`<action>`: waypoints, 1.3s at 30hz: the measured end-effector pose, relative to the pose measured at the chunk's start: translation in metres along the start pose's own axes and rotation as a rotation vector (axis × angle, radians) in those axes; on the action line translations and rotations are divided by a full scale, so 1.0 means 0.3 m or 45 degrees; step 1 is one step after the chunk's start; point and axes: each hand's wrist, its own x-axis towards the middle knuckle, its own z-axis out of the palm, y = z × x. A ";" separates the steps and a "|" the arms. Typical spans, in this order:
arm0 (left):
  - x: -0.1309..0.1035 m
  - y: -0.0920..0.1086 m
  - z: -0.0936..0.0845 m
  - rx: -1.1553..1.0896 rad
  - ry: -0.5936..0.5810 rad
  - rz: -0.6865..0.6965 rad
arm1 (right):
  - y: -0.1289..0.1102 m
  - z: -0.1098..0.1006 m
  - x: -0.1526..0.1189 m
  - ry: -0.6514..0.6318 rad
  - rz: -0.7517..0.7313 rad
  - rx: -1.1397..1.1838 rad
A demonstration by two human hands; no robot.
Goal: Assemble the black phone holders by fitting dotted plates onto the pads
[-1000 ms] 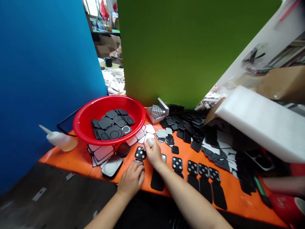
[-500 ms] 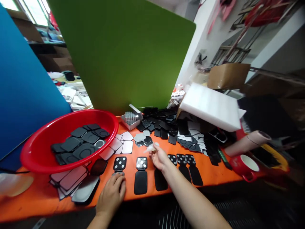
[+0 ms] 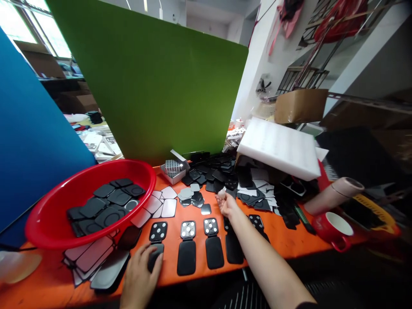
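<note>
My left hand (image 3: 140, 274) lies at the front left of the table, thumb and fingers around the lower black flap of a hinged case (image 3: 158, 231); its upper panel shows several round silver discs. Farther forward, my right hand (image 3: 227, 205) is closed on a small translucent white bottle (image 3: 222, 193), mostly hidden by the fingers. Similar cases lie unfolded in a row: a second case (image 3: 186, 256), a third case (image 3: 214, 252), and more partly covered by my right forearm. A thin grey plate (image 3: 206, 209) lies left of my right hand.
At left stands a red basin (image 3: 35, 234) holding black pieces. Pink-white sheets (image 3: 169, 208), grey plates (image 3: 186, 194) and a small box of discs (image 3: 174, 169) lie beyond the row. Black parts (image 3: 215, 174), white foam (image 3: 280, 146), a pink flask (image 3: 334, 195) and a red mug (image 3: 334, 227) are rightward.
My right hand has moved right and away from the row with the bottle, uncovering the third case's dotted panel. My left hand's thumb and fingers have spread around the flap. The view has shifted.
</note>
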 end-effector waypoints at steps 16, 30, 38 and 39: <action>0.079 0.016 -0.047 -0.168 -0.408 -0.413 | -0.027 0.106 -0.046 -0.680 -0.383 -1.881; 0.034 0.370 0.002 -0.357 -0.596 0.680 | -0.095 0.038 -0.138 -0.679 -0.549 -1.964; 0.020 0.429 0.166 -0.207 -0.595 0.827 | -0.026 -0.163 -0.264 -0.389 -0.162 -1.101; 0.015 0.427 0.174 -0.198 -0.595 0.815 | 0.003 -0.162 -0.273 -0.407 -0.108 -1.037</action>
